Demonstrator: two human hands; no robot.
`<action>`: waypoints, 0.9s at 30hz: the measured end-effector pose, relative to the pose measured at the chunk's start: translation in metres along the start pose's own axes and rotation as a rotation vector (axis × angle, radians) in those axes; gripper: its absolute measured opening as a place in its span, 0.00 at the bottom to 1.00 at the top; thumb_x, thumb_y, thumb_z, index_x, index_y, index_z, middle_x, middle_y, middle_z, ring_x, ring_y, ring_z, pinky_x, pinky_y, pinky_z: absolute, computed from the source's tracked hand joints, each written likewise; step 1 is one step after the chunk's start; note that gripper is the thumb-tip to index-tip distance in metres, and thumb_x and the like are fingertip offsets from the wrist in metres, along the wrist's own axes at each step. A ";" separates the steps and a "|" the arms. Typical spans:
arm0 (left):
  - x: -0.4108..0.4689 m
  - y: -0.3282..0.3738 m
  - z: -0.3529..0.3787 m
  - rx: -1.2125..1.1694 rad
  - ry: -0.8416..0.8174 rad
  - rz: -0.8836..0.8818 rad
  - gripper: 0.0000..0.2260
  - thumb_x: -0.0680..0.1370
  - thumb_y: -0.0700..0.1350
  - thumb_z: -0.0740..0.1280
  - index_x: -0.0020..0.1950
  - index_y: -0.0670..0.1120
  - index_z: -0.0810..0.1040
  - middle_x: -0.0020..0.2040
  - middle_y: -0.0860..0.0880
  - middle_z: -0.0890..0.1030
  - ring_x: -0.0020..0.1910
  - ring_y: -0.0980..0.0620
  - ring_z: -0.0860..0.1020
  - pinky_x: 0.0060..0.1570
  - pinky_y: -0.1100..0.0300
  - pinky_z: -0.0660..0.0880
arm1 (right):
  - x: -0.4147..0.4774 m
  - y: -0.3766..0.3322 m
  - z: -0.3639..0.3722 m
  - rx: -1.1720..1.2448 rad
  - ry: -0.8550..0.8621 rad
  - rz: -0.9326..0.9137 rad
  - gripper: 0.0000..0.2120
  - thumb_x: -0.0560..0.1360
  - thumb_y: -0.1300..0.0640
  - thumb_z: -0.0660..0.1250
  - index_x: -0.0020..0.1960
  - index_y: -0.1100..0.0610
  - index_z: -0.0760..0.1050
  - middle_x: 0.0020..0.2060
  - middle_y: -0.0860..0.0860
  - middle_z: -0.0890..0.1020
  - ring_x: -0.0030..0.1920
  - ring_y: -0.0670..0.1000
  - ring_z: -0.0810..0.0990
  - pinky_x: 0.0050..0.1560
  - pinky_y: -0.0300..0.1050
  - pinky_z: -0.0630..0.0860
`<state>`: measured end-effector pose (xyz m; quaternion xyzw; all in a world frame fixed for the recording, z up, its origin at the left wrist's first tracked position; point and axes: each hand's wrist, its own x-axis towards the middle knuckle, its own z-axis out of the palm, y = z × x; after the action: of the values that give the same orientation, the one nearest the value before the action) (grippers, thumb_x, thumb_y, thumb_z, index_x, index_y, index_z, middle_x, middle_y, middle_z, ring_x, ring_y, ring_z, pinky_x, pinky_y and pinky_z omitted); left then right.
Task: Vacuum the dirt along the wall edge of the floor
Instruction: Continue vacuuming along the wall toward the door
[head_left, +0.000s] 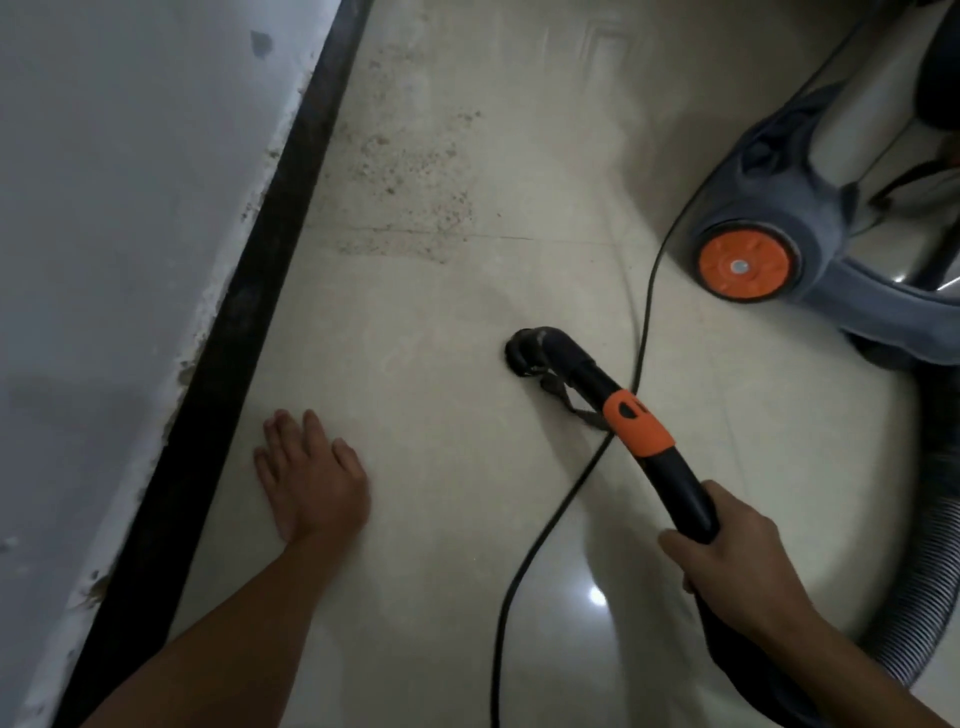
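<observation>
Grey-white plaster wall (130, 208), chipped along its lower edge, runs down the left above a black skirting strip (249, 291). Beside it, on glossy cream floor tiles (441, 519), the person's left hand (311, 473) lies flat, fingers straight and slightly spread, holding nothing. Farther up, near the skirting, a gritty brownish patch of dirt (410, 171) speckles the tile. The round black nozzle (524, 353) sits well short of that patch, seemingly touching the floor. A thin black cord (648, 306) snakes past. The right hand (737, 551) curls its fingers round the curved black wand (638, 423) with its orange collar. At right are a blue-grey vacuum body (779, 171) with an orange wheel, and a ribbed hose (919, 623).
</observation>
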<state>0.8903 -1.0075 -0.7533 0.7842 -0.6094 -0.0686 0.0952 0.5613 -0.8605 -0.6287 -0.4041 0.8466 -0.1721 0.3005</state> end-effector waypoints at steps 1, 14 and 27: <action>0.000 0.000 0.000 0.003 0.005 0.001 0.28 0.75 0.49 0.52 0.72 0.37 0.67 0.74 0.34 0.63 0.75 0.37 0.58 0.73 0.42 0.53 | -0.007 0.012 -0.005 0.003 0.029 0.040 0.10 0.68 0.60 0.74 0.41 0.52 0.73 0.26 0.53 0.79 0.24 0.52 0.80 0.31 0.55 0.80; 0.041 0.052 0.026 -0.026 -0.005 -0.172 0.25 0.79 0.46 0.58 0.74 0.36 0.63 0.74 0.28 0.56 0.75 0.32 0.53 0.73 0.40 0.47 | 0.083 0.007 -0.017 0.355 0.180 0.181 0.06 0.69 0.63 0.71 0.43 0.62 0.75 0.26 0.57 0.80 0.21 0.51 0.79 0.24 0.42 0.74; 0.084 0.064 0.026 0.002 0.025 -0.123 0.26 0.77 0.48 0.53 0.72 0.36 0.66 0.72 0.28 0.62 0.73 0.32 0.59 0.72 0.40 0.55 | 0.139 -0.078 0.018 0.278 -0.039 -0.002 0.06 0.70 0.65 0.71 0.44 0.60 0.74 0.27 0.58 0.80 0.24 0.53 0.80 0.24 0.43 0.73</action>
<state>0.8446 -1.1056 -0.7628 0.8209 -0.5590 -0.0638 0.0976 0.5495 -1.0189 -0.6517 -0.3627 0.8082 -0.2800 0.3700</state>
